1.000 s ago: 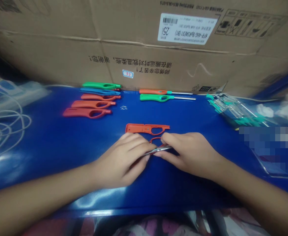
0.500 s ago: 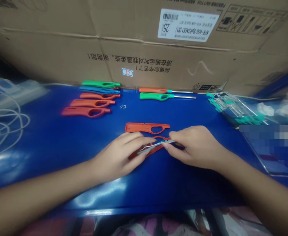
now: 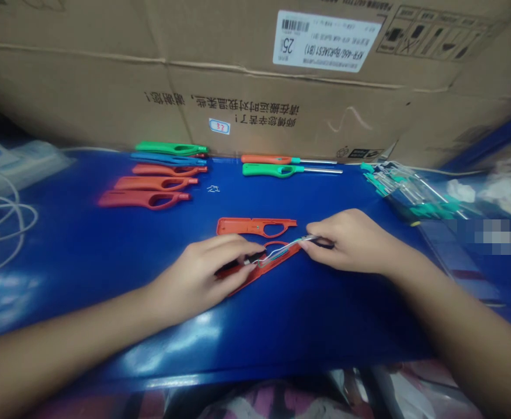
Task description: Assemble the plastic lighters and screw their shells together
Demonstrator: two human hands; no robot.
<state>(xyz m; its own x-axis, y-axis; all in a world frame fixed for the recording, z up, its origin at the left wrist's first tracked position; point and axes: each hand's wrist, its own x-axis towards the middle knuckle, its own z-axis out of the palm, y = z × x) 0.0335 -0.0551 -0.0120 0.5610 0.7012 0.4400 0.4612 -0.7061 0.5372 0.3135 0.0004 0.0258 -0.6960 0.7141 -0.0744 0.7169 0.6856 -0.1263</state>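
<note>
The right hand (image 3: 347, 241), pinching the metal rod (image 3: 309, 237), has drawn rightward from the left hand (image 3: 203, 273), clamped on a black part (image 3: 256, 256); wires (image 3: 275, 253) now appear stretched out above the desk's (image 3: 325, 326) near orange shell (image 3: 273, 266).

Right hand (image 3: 351, 241) farther right, nearer orange shell (image 3: 278, 263) more exposed
</note>
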